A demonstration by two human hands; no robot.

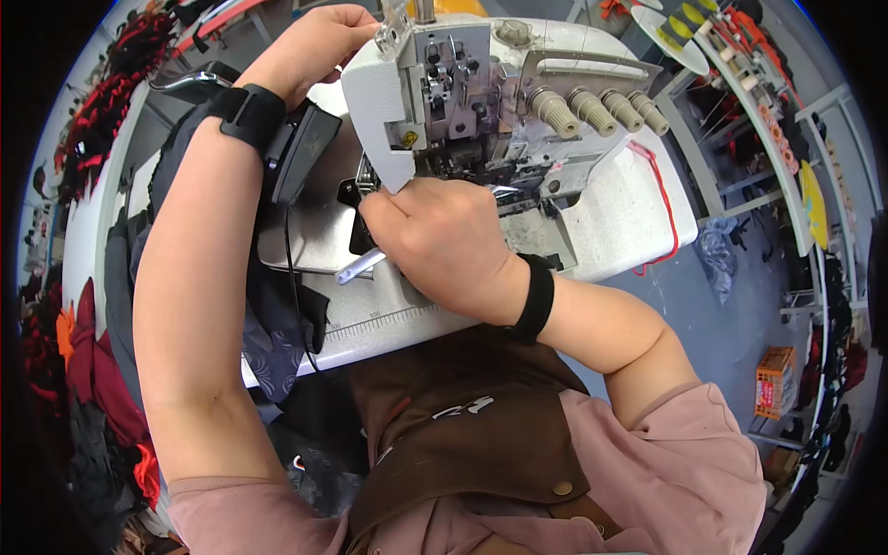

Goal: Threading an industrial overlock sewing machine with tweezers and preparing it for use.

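Observation:
An industrial overlock sewing machine (458, 83) stands before me with its front cover open and its inner parts bare. My left hand (326, 52) is at the upper left rim of the machine head, fingers bent by a clear guard; whether it grips anything cannot be made out. Low in front of the needle area is my right hand (444, 239), its fingers curled and their tips hidden. A metal lever or plate (361, 266) sticks out beside that hand's thumb side. Beige tension knobs (555, 111) line the machine's right part.
A red cord (667, 208) lies over the table's right edge. Dark fabric (274, 340) hangs at the left of the table. Shelving with thread cones (773, 132) rises at the right, and an orange crate (773, 381) sits low there. Red and black garments (118, 104) are piled far left.

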